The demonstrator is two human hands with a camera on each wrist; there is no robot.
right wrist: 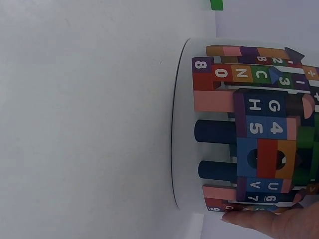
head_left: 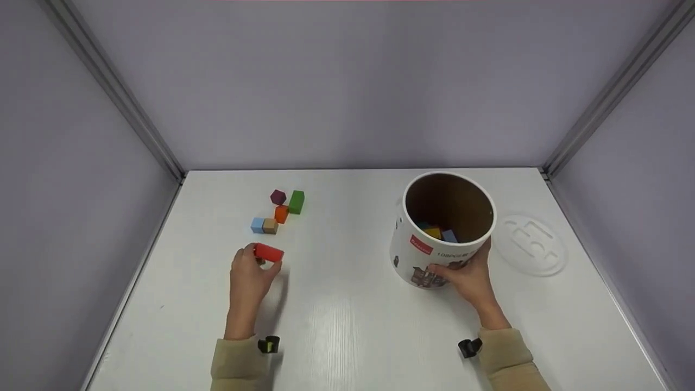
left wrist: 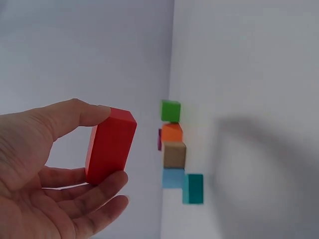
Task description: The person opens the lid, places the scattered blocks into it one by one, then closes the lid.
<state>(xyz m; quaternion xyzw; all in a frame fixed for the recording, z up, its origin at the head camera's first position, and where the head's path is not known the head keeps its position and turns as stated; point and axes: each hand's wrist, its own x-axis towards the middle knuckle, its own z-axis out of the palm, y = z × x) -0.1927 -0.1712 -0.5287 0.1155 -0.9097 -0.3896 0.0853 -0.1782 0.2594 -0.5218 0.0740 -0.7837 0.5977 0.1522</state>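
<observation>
My left hand (head_left: pixel 251 279) pinches a red rectangular block (head_left: pixel 269 252) between thumb and fingers, raised over the left part of the table. The left wrist view shows the thumb at one end of the red block (left wrist: pixel 110 147) and fingers at the other. My right hand (head_left: pixel 472 282) grips the near right side of a white cylindrical tub (head_left: pixel 400 252), thumb across its printed front. Several coloured blocks lie inside the tub, near its bottom. In the right wrist view, printed block pictures cover the tub's wall (right wrist: pixel 187 124).
Beyond my left hand lie a light blue block (head_left: pixel 257 225), a tan block (head_left: pixel 270 226), an orange block (head_left: pixel 281 214), a purple block (head_left: pixel 278 197) and a green block (head_left: pixel 297 202). A teal block (left wrist: pixel 193 188) is nearby. A clear lid (head_left: pixel 529 244) lies right of the tub.
</observation>
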